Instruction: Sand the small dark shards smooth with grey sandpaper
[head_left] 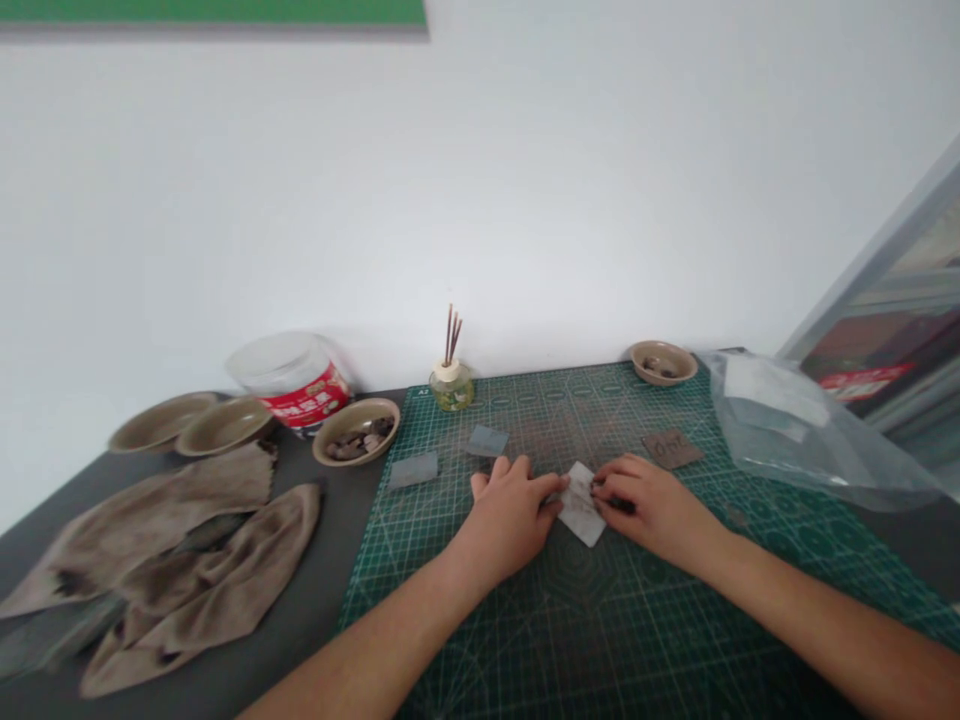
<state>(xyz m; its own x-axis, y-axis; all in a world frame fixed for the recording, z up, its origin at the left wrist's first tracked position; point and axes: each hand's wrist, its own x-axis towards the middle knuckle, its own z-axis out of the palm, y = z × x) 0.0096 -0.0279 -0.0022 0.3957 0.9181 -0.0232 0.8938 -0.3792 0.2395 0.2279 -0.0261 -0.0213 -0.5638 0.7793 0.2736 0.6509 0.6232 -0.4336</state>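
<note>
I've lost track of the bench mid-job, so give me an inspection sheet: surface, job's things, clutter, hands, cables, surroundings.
Surface: green cutting mat on a dark table.
Job's things: white slip, flat on the mat between the hands; its markings are unreadable.
Clutter: two grey slips, brown card and reed diffuser on the mat; crumpled cloth, jar and bowl of brown pieces left; plastic bag right.
Hands: left hand and right hand have fingers at opposite sides of the white slip; grip unclear.
Cables: nothing seen.
Surroundings: white wall behind, green panel upper left.
</note>
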